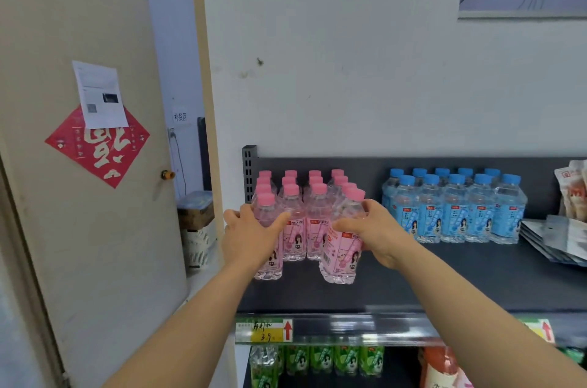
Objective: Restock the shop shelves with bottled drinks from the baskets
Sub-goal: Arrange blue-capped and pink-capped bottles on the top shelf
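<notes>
Right now the person is putting pink peach drinks on the dark shelf; the landmark is the block of pink bottles at the left end of that shelf. The left hand is wrapped around a pink bottle at the front left corner of the block; its fingers curl round the bottle's middle. The right hand grips another pink bottle at the front right corner of the block; this bottle leans a little to the left and its bottom looks like it touches the shelf.

I think this step is setting the two bottles down; next, the leaning bottle needs to be stood up straight and pushed back in line with the block, then both hands can let go.

I count about fourteen pink caps, with the two held ones; some may be hidden. Right of the block stand blue bottles; I count ten blue caps. Below the block, under the shelf, are green bottles, about five. No basket shows.
</notes>
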